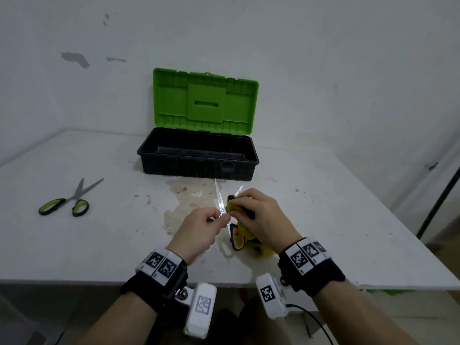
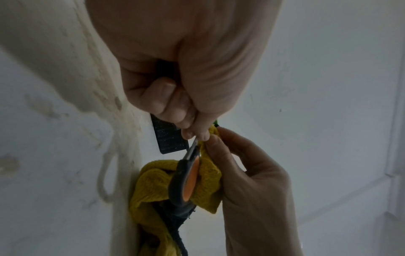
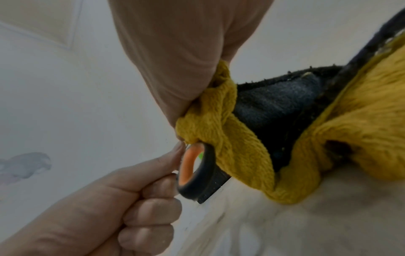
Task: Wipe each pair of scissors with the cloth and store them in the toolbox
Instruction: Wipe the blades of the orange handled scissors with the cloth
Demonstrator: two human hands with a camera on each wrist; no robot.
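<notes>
The left hand [image 1: 199, 226] pinches the orange-and-black-handled steel scissors [image 1: 222, 204] at the pivot, blades spread apart and pointing away. The right hand [image 1: 258, 215] pinches the mustard-yellow knitted cloth [image 1: 251, 236] around one blade; the rest of the cloth hangs beneath that hand, hiding part of the handles. Beyond both hands stands the black plastic toolbox [image 1: 196, 160], its green lid [image 1: 205, 102] raised upright. Well to the left of the left hand lies a second pair, green-and-black-handled scissors [image 1: 67, 201], slightly spread on the stained white tabletop [image 1: 99, 240].
</notes>
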